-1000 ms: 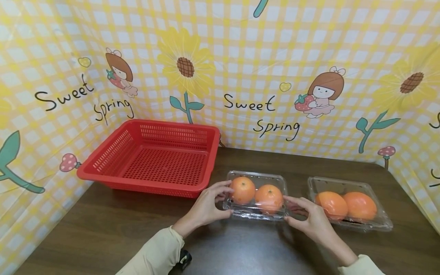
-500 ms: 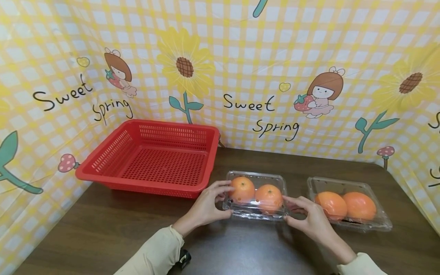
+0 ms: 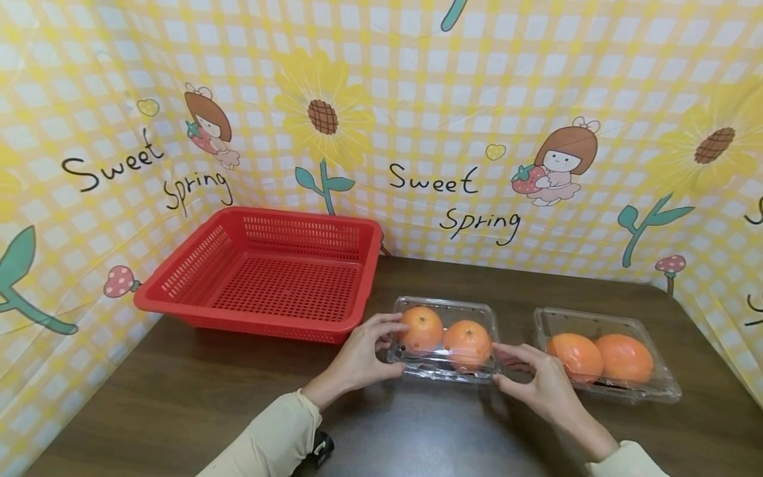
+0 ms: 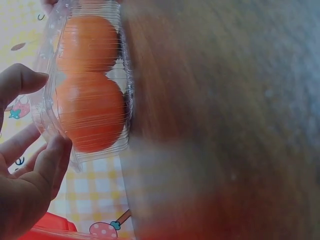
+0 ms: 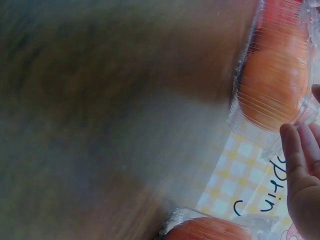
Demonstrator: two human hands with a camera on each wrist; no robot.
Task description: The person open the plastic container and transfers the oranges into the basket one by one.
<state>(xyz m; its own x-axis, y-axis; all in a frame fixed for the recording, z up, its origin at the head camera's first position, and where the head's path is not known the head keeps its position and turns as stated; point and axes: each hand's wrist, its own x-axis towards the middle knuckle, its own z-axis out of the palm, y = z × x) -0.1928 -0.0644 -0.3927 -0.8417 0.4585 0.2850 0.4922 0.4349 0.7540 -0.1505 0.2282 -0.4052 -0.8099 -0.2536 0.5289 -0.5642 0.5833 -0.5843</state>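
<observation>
A clear plastic clamshell box (image 3: 450, 375) stands on the table with two oranges inside, a left one (image 3: 422, 329) and a right one (image 3: 468, 345). My left hand (image 3: 357, 354) pinches its left side, thumb at the front corner and fingers along the side. At the opposite end my right hand (image 3: 544, 381) pinches the right front corner between thumb and fingers. The left wrist view shows the left hand (image 4: 35, 172) at the rim of the box (image 4: 129, 95). In the right wrist view, fingertips of the right hand (image 5: 302, 170) meet the box's edge.
A red perforated basket (image 3: 256, 317) stands at the back left. Right of my right hand lies a second clear box (image 3: 596, 319) with two oranges (image 3: 623, 359). Behind the dark wooden table (image 3: 411, 434) hangs a yellow checked cloth (image 3: 417, 119).
</observation>
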